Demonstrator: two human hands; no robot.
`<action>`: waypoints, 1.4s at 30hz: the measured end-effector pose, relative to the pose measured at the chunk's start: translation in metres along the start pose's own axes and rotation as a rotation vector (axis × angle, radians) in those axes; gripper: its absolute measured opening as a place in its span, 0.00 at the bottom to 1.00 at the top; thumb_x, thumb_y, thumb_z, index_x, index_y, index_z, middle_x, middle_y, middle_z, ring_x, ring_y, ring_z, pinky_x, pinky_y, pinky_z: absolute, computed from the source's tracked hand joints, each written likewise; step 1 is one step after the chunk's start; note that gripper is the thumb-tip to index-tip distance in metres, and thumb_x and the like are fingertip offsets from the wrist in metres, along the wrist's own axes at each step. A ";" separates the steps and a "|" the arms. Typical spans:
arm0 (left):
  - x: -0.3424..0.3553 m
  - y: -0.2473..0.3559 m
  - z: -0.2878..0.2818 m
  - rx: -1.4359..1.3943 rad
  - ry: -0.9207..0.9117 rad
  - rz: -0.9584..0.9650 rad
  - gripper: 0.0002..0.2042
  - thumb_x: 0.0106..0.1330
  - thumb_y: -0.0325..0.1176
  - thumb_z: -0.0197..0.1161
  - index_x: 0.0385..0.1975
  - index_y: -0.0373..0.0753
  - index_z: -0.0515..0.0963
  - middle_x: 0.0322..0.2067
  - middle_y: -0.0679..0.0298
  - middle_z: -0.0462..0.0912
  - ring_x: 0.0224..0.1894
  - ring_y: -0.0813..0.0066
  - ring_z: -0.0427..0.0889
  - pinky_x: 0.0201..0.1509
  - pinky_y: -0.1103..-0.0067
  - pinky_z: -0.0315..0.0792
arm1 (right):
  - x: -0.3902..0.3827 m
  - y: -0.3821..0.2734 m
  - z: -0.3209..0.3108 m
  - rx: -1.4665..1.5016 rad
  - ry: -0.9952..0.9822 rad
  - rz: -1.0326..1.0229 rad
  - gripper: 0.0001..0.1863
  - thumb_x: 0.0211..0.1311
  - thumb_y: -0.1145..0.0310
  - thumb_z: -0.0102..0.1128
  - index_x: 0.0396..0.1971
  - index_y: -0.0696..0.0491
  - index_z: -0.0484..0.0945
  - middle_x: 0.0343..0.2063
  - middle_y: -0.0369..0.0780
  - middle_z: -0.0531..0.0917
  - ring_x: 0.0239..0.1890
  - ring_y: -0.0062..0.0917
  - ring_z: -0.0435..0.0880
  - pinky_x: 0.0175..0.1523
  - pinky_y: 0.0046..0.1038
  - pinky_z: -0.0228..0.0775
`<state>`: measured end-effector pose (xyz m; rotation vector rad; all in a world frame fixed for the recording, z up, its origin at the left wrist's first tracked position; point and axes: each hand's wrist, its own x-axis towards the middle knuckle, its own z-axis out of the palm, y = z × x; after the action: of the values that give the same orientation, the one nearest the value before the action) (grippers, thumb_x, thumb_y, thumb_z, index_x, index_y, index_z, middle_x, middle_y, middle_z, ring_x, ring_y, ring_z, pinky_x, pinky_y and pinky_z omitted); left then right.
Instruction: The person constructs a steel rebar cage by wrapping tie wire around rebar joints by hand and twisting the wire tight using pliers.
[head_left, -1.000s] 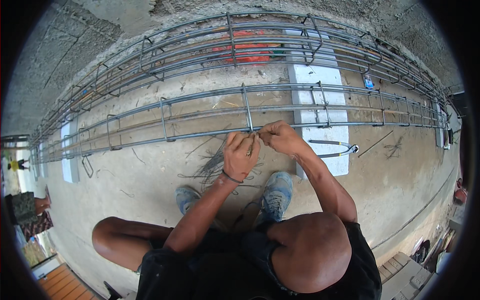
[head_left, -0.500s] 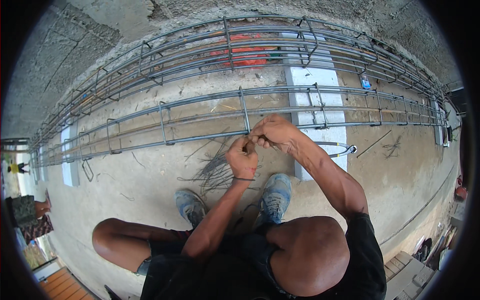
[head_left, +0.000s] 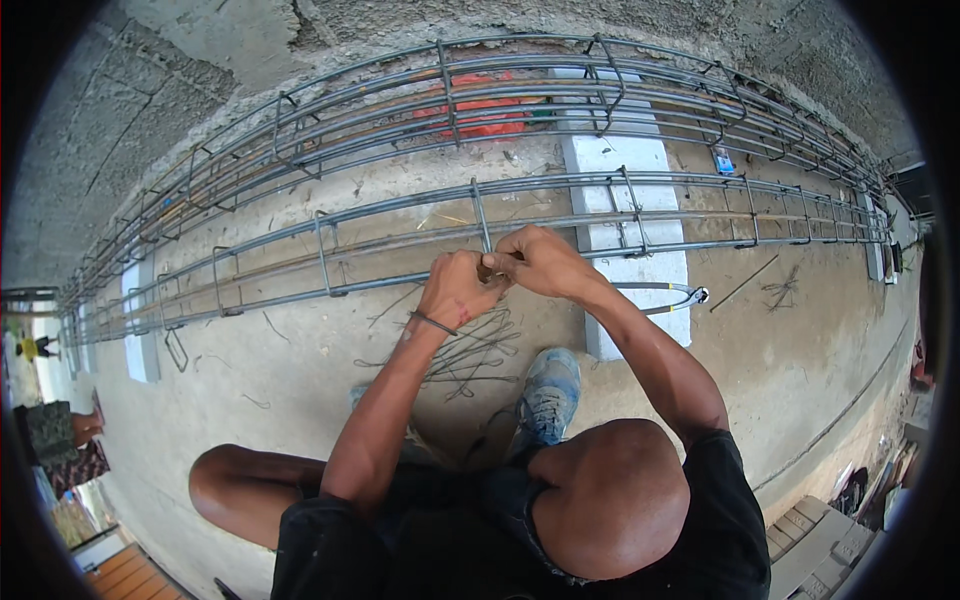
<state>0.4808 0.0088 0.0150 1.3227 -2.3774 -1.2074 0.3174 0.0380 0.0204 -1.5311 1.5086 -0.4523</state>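
Note:
My left hand (head_left: 460, 284) and my right hand (head_left: 546, 262) meet at the near lower bar of a long steel rebar cage (head_left: 481, 212), where an upright stirrup crosses it. The fingers of both are closed and pinched together over that joint. Whatever lies between the fingertips is hidden. On the floor just below, a loose bundle of thin tie wires (head_left: 468, 352) is spread out, some bent into loops. Right of my right hand, pincers (head_left: 692, 296) with long handles rest by the white block (head_left: 612, 155) under the cage.
Behind runs a second rebar cage (head_left: 445, 95) along a rough concrete wall (head_left: 190, 50). Red plastic (head_left: 490, 115) lies beneath it. Another white block (head_left: 142, 345) stands at left. Wire scraps (head_left: 782, 290) lie at right. At far left, another person's leg (head_left: 85, 422) shows.
My left hand has shifted up and left, its back turned more toward view, and its forearm now covers much of my left shoe. My right hand has moved slightly left. Both stay at the joint.

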 end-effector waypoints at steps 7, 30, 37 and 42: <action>0.004 -0.008 0.004 0.060 0.140 0.076 0.10 0.55 0.31 0.58 0.22 0.28 0.78 0.15 0.47 0.76 0.18 0.54 0.77 0.26 0.70 0.69 | -0.020 0.019 0.040 0.894 0.353 0.242 0.10 0.64 0.66 0.56 0.34 0.59 0.78 0.20 0.36 0.78 0.22 0.16 0.76 0.27 0.20 0.70; 0.027 -0.003 -0.020 -0.143 -0.345 -0.368 0.06 0.53 0.26 0.64 0.22 0.28 0.79 0.13 0.58 0.78 0.12 0.78 0.72 0.12 0.83 0.64 | -0.023 0.042 0.081 1.197 0.319 0.238 0.09 0.59 0.70 0.61 0.23 0.60 0.80 0.16 0.36 0.77 0.14 0.14 0.69 0.19 0.17 0.56; -0.038 -0.058 0.071 -0.203 0.333 -0.062 0.04 0.57 0.25 0.61 0.26 0.31 0.80 0.14 0.62 0.78 0.14 0.79 0.74 0.17 0.84 0.66 | -0.006 0.020 0.043 0.485 0.218 0.136 0.07 0.50 0.73 0.61 0.21 0.62 0.81 0.15 0.44 0.79 0.15 0.28 0.75 0.21 0.26 0.64; -0.043 -0.028 0.114 -0.295 0.569 -0.078 0.09 0.57 0.34 0.63 0.24 0.33 0.80 0.16 0.60 0.79 0.20 0.69 0.79 0.25 0.70 0.71 | -0.008 -0.033 0.061 -0.469 0.254 -0.206 0.07 0.39 0.75 0.58 0.17 0.64 0.79 0.18 0.55 0.79 0.24 0.46 0.81 0.30 0.38 0.74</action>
<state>0.4685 0.0989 -0.0701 1.4286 -1.7001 -0.9797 0.3836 0.0604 0.0177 -2.0706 1.7440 -0.4430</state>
